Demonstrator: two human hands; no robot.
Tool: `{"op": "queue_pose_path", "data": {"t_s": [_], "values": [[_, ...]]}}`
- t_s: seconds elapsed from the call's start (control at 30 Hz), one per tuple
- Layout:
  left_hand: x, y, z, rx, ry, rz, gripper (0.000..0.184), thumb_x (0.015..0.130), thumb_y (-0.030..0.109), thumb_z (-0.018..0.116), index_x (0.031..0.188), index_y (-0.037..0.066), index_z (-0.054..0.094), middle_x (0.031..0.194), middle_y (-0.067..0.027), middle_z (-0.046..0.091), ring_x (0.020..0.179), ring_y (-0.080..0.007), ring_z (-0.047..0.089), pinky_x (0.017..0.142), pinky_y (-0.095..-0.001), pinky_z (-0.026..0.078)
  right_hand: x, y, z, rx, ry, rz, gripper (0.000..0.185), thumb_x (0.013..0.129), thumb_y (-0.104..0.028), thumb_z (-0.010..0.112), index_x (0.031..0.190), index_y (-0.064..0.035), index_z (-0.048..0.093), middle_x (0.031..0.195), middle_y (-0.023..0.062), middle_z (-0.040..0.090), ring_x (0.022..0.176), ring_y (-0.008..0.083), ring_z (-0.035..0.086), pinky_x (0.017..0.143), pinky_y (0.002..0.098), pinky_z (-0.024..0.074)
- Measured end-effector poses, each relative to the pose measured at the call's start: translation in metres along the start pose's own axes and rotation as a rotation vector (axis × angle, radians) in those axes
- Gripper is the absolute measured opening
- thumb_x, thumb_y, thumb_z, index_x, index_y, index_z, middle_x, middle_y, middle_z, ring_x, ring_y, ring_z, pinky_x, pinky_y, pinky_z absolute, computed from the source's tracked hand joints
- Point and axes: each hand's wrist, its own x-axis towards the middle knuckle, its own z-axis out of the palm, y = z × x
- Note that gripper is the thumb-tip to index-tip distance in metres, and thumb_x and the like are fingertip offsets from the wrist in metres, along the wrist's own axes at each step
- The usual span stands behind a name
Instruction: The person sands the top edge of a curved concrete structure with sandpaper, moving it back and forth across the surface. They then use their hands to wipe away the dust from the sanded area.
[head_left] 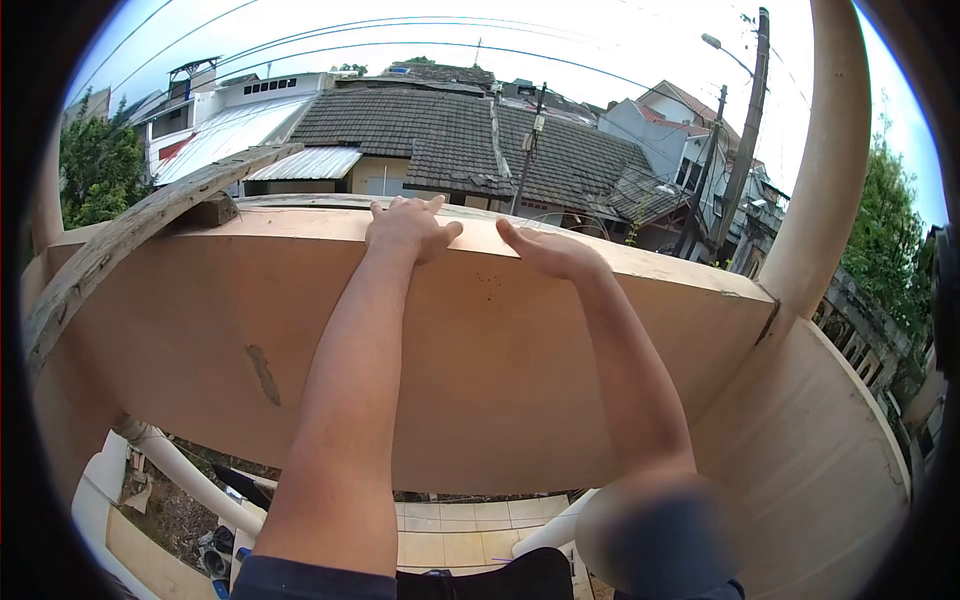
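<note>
Both of my arms stretch forward to the top of a peach-coloured concrete beam [500,370]. My left hand [410,228] rests on its upper edge with the fingers spread, the fingertips by a long pale strip [320,201] along the far side. To the right, my right hand [550,250] lies on the same edge with its thumb stretched out; its other fingers are mostly hidden. Neither hand visibly holds anything. A weathered wooden plank [150,230] slants across the beam at the left, over a short wood block [208,211].
A round column [835,150] stands at the right end, beside a lower side wall [820,420]. Far below are a tiled floor [450,530] and a white pipe [195,480]. Tiled roofs [400,130], poles and overhead wires lie beyond.
</note>
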Motion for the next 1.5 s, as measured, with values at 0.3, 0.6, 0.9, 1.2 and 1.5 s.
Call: {"op": "queue_pose_path", "data": {"t_s": [0.3,0.6,0.9,1.2,1.5], "values": [[-0.002,-0.003,0.0,-0.083,0.049,0.009,0.074,0.108,0.069,0.038,0.169,0.027,0.04,0.175,-0.0029,0.037,0.162,-0.023,0.032,0.134,-0.0513,0.024,-0.036,-0.035,0.009,-0.215,0.136,0.044,0.108,0.093,-0.091,0.04,0.161,-0.0084,0.051,0.162,0.0154,0.056,0.153,0.0295,0.049,0.124,0.042,0.0409],[-0.009,0.001,-0.005,-0.1,0.007,-0.03,0.071,0.108,0.067,0.038,0.165,0.026,0.047,0.173,-0.0012,0.041,0.16,-0.022,0.037,0.131,-0.0461,0.033,-0.011,-0.055,0.012,-0.377,0.304,0.11,0.104,0.099,-0.089,0.029,0.139,-0.0039,0.073,0.152,0.0186,0.059,0.146,0.0352,0.051,0.117,0.048,0.0463],[0.0,-0.001,-0.001,-0.057,0.014,-0.021,0.072,0.108,0.071,0.035,0.165,0.028,0.047,0.175,0.0016,0.039,0.162,-0.0185,0.031,0.132,-0.0468,0.03,0.032,-0.039,0.001,-0.188,0.024,0.168,0.07,0.106,-0.06,0.044,0.154,-0.0127,0.063,0.171,0.0133,0.044,0.16,0.0333,0.036,0.126,0.0526,0.0363],[-0.008,0.003,-0.009,-0.137,-0.007,-0.103,0.071,0.107,0.07,0.041,0.162,0.026,0.052,0.171,-0.0001,0.045,0.159,-0.0219,0.039,0.128,-0.0452,0.037,0.029,-0.03,0.013,-0.116,0.332,0.177,0.043,0.107,-0.038,0.054,0.124,-0.0067,0.079,0.127,0.0164,0.078,0.121,0.0341,0.074,0.102,0.0461,0.0568],[-0.003,-0.002,-0.003,-0.09,0.062,-0.023,0.064,0.1,0.055,0.047,0.158,0.03,0.057,0.167,-0.0024,0.052,0.155,-0.0244,0.044,0.128,-0.0451,0.036,0.024,0.025,0.014,0.502,0.337,-0.369,0.047,0.114,-0.043,0.054,0.126,-0.0041,0.078,0.116,0.0156,0.081,0.108,0.0261,0.076,0.098,0.0389,0.0555]]}}
